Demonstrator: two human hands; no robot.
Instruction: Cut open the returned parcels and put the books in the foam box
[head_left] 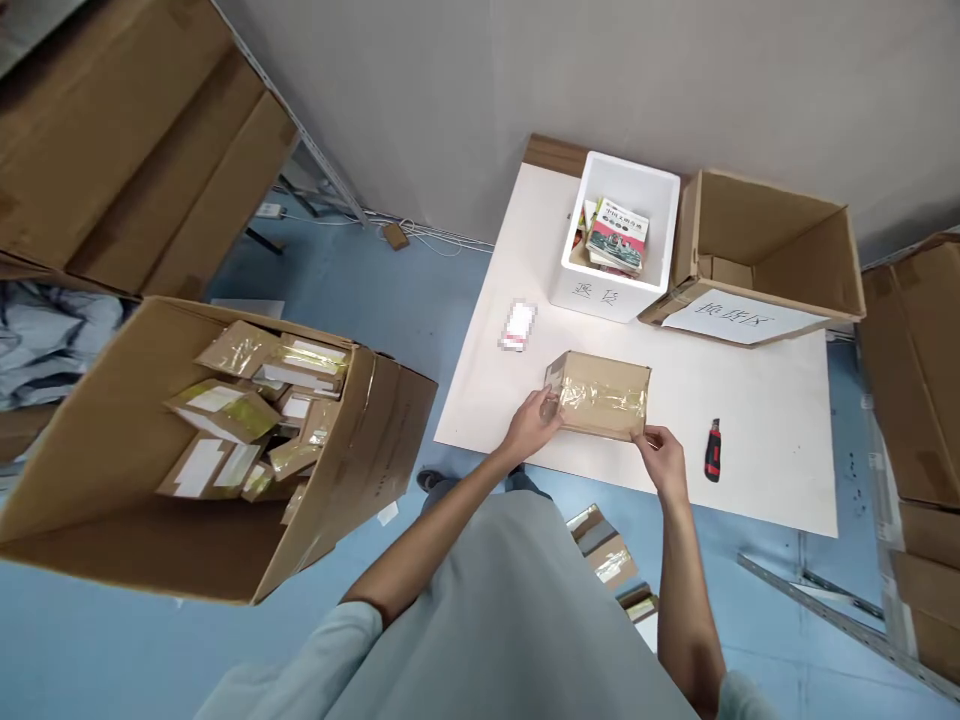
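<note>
A small cardboard box (pixel 606 382) with clear, wrinkled tape across its top sits at the front of the white table. Around its left end and near corner curl the fingers of my left hand (pixel 531 426). My right hand (pixel 663 460) pinches the near right corner. Both hands are closed on the box; what lies under it is hidden. To the right of my right hand is a red and black utility knife (pixel 712 452). A white slip with blurred print (pixel 518 326) lies left of the box.
At the table's back stand a white foam bin (pixel 604 300) holding books (pixel 618 236) and an open carton (pixel 847 270) with a paper sign. A large carton (pixel 367 440) of taped parcels (pixel 225 410) is at my left. Opened cardboard pieces (pixel 604 545) lie on the floor.
</note>
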